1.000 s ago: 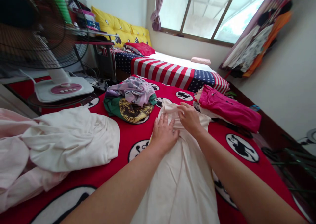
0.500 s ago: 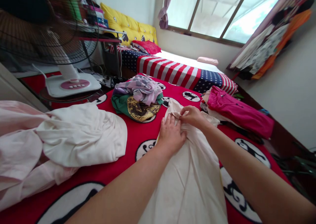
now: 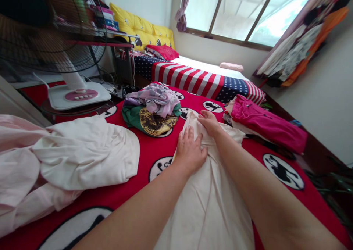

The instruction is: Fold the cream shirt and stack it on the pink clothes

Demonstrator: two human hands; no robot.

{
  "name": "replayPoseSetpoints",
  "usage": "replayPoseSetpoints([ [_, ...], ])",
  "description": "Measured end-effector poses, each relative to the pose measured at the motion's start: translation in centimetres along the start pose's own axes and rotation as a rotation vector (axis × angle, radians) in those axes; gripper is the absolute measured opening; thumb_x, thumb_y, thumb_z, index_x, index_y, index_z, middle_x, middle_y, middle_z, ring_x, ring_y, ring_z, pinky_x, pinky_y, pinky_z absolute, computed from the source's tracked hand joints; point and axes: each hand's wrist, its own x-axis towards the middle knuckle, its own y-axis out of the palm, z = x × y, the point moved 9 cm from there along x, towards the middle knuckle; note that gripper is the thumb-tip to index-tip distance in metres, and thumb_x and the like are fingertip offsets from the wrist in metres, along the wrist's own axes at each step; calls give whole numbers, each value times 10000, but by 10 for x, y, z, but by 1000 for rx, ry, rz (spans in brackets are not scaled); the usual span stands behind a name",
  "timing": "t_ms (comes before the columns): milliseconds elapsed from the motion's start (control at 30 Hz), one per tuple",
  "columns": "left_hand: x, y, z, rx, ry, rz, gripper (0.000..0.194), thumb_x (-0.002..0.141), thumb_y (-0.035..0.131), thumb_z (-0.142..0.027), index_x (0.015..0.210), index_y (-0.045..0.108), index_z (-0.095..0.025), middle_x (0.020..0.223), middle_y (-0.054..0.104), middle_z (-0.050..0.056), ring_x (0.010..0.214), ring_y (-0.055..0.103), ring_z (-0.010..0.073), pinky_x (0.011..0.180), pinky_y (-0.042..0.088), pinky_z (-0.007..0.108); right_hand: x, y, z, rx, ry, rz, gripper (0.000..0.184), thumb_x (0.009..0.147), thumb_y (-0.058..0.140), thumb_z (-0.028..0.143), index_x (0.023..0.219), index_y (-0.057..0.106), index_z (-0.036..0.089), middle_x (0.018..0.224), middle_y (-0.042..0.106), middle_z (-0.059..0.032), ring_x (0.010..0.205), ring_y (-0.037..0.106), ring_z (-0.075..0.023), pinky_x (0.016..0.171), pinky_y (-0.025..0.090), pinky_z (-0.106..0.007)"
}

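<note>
On red printed bedding, left hand flat and open on creased cream cloth, right hand curled over its fold

The left hand lay flat on a cream cloth, and the right hand lay on its top end, on a red bed cover. A green shirt sat near the far edge, and a pink shirt sat by the right edge.
</note>
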Motion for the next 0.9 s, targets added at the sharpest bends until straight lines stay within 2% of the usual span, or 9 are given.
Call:
replayPoseSetpoints([
  [67,0,0,0,1,-6,9,545,871,493,-468,1353,515,-215,1531,314,146,1425,236,284,1156,157,486,-2,-5,8,27,-30,11,404,666,591,127,1067,582,171,1265,606,-120,1216,554,-231,964,479,-364],
  [133,0,-1,0,-2,-8,23,546,876,488,-468,1355,514,-207,1531,310,155,1427,234,281,1155,160,483,-13,-11,24,6,-124,42,376,688,591,145,1062,594,173,1270,609,-109,1234,539,-226,1012,443,-375],
  [233,1,-1,0,-6,-13,34,517,895,470,-441,1354,515,-208,1524,329,147,1422,249,271,1152,172,479,-50,-19,46,-204,-319,112,309,750,591,202,1055,628,168,1211,648,-119,1180,577,-242,1045,411,-419],
  [300,2,-2,2,-5,-14,19,471,921,435,-397,1348,523,-219,1513,354,136,1411,275,262,1145,193,478,-84,-27,51,-372,-392,139,314,807,580,260,1105,630,173,1235,639,-135,1180,577,-255,1050,403,-443],
  [433,4,-1,4,4,1,-22,416,928,424,-315,1310,563,-227,1492,393,127,1381,329,262,1129,228,472,-149,-53,40,-529,-377,191,428,891,529,353,1280,542,175,1397,513,-162,1301,475,-264,1086,368,-471],
  [600,7,-1,4,-25,27,-36,392,901,482,-279,1270,597,-216,1469,421,149,1355,365,286,1107,260,491,-224,-77,25,-628,-290,267,403,932,479,330,1313,524,208,1439,471,-136,1352,411,-260,1120,314,-518],
  [767,10,-4,11,-157,26,-60,389,862,550,-247,1233,626,-158,1446,439,183,1342,388,319,1107,276,508,-295,-80,39,-651,-360,303,362,935,466,235,1288,550,231,1433,484,-113,1378,372,-250,1106,348,-508],
  [900,14,-15,27,-399,-12,-160,372,854,510,-144,1201,641,-127,1373,520,155,1296,460,266,1109,343,400,-335,-89,49,-645,-390,275,369,945,400,144,1256,573,244,1426,496,-93,1371,386,-209,1101,378,-451],
])
